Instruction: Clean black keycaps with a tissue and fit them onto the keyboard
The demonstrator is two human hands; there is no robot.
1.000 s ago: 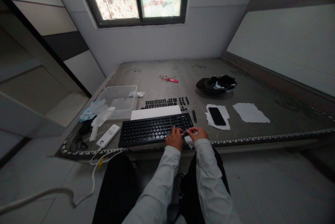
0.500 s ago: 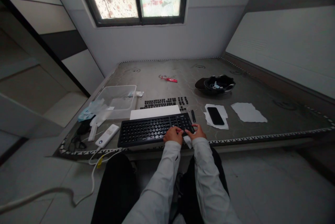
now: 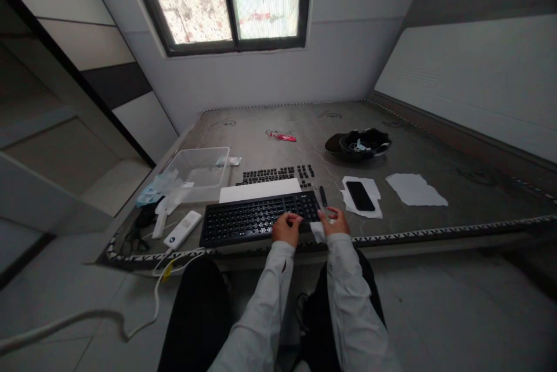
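A black keyboard (image 3: 243,222) lies near the front edge of the mattress, with many of its keycaps off. My left hand (image 3: 286,229) is at its near edge toward the right, fingers curled and pinched; what they hold, if anything, is too small to make out. My right hand (image 3: 335,223) is just off the keyboard's right end, fingers bent together around a crumpled white tissue (image 3: 317,233) that hangs on its left side. Behind the keyboard lies a white board (image 3: 260,190), and beyond it rows of loose black keycaps (image 3: 268,174).
A small dark tool (image 3: 322,196) lies right of the keyboard. Farther right are a phone (image 3: 360,195) on white paper, another paper sheet (image 3: 415,190) and a cap (image 3: 359,145). To the left are a clear plastic bin (image 3: 202,169) and a white power strip (image 3: 183,230) with cable.
My hands have moved apart: the right went rightward off the keyboard with the tissue, which now shows more between them. The left stays near the keyboard's front edge. The view shifted slightly.
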